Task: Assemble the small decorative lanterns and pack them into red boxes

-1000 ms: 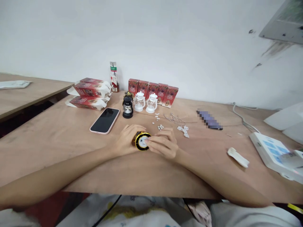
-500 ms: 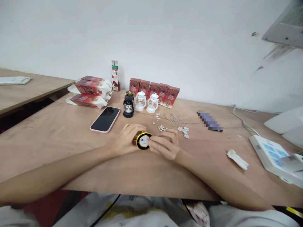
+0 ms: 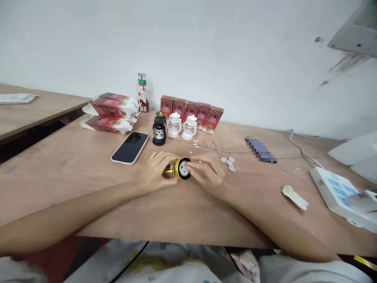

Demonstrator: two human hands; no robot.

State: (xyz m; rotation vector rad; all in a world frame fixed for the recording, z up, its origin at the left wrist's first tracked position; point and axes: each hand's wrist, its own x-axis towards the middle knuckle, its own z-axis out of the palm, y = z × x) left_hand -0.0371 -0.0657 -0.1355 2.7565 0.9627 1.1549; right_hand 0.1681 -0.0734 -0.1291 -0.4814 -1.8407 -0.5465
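Note:
My left hand (image 3: 154,173) is wrapped around a small gold and black lantern (image 3: 177,168), which lies on its side with its base turned to the right. A white round panel (image 3: 183,169) sits in the middle of that base. My right hand (image 3: 210,173) has its thumb and fingers brought together at the panel's edge; anything between the fingertips is too small to make out. Beyond my hands stand a black lantern (image 3: 159,135), a gold-topped dark lantern (image 3: 160,114) partly hidden behind it, and two white lanterns (image 3: 174,127), (image 3: 189,129).
Behind the lanterns stands a row of red boxes (image 3: 192,110). Opened red boxes (image 3: 110,108) are stacked left of a phone (image 3: 130,147). Small white pieces (image 3: 228,162) and thin metal loops (image 3: 218,146) lie right of centre. A white power strip (image 3: 338,192) is at far right.
The lantern has turned so more of its gold side shows, and its base has shifted slightly right and up. My right hand's fingers have moved across the base, now stretching from the right.

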